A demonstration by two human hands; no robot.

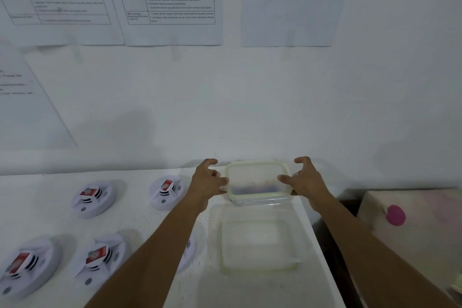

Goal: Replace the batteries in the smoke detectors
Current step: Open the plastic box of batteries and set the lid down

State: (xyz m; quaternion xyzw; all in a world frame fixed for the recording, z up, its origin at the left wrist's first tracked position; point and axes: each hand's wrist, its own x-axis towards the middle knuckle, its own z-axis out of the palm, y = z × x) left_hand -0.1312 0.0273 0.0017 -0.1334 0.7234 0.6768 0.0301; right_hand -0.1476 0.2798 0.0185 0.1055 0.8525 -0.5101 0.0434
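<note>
Several white round smoke detectors lie on the white table, each with a red battery on top: two at the back [93,199] [166,191] and two at the front left [27,265] [100,257]. Another detector [189,250] is mostly hidden under my left forearm. A clear lidded plastic container [257,182] stands at the back right by the wall. My left hand [208,180] is at its left side and my right hand [306,177] at its right side. The fingers of both hands are spread and curled, touching its edges. A second clear, lidless container [221,245] lies in front of it.
The table's right edge [322,252] runs just right of the containers, with a dark gap beyond. A pale box with a pink round spot [395,215] stands to the right. Printed sheets [172,2] hang on the white wall behind.
</note>
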